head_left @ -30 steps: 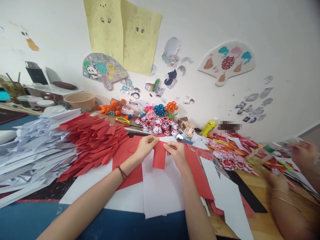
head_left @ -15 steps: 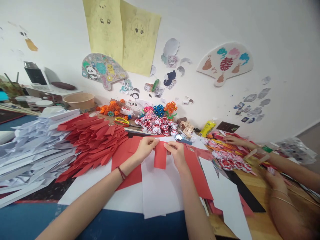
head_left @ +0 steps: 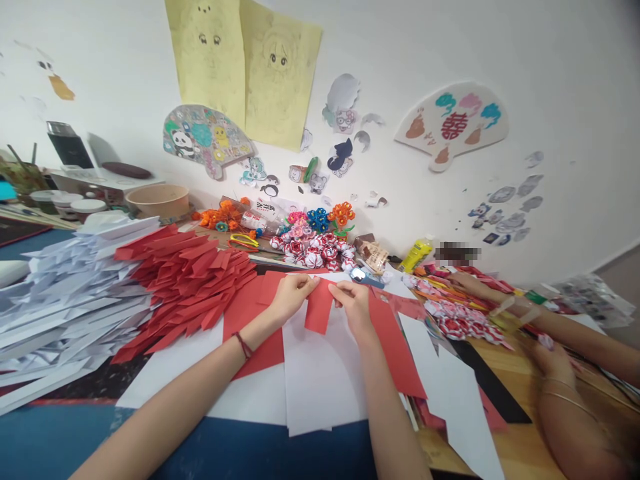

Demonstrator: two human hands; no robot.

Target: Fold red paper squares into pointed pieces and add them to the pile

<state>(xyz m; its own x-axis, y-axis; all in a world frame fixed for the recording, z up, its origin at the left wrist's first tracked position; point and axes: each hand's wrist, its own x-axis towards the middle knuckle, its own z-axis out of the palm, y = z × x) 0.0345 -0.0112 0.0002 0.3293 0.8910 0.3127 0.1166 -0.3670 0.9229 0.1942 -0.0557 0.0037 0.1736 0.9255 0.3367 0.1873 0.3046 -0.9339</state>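
Observation:
Between both hands hangs a small red paper strip [head_left: 318, 312], held by its upper corners. My left hand [head_left: 294, 297] pinches the top left corner between thumb and fingers. At the top right corner, my right hand [head_left: 352, 301] grips it the same way. Below the strip lie white paper sheets [head_left: 325, 393] on top of red sheets [head_left: 265, 347]. A heap of folded red paper strips [head_left: 190, 287] rests left of my left hand, beside a larger heap of folded white strips [head_left: 85, 300].
Red-and-white paper flowers [head_left: 320, 252] and a yellow bottle [head_left: 416, 255] stand along the wall. Another person's hand [head_left: 465, 283] reaches among colourful strips at the right. A beige bowl [head_left: 158, 200] sits at the back left. White sheets [head_left: 457, 400] overlap a black strip [head_left: 495, 383] at the right.
The lower end of the red paper strip has swung slightly left, so it hangs more tilted. My hands stay in nearly the same place.

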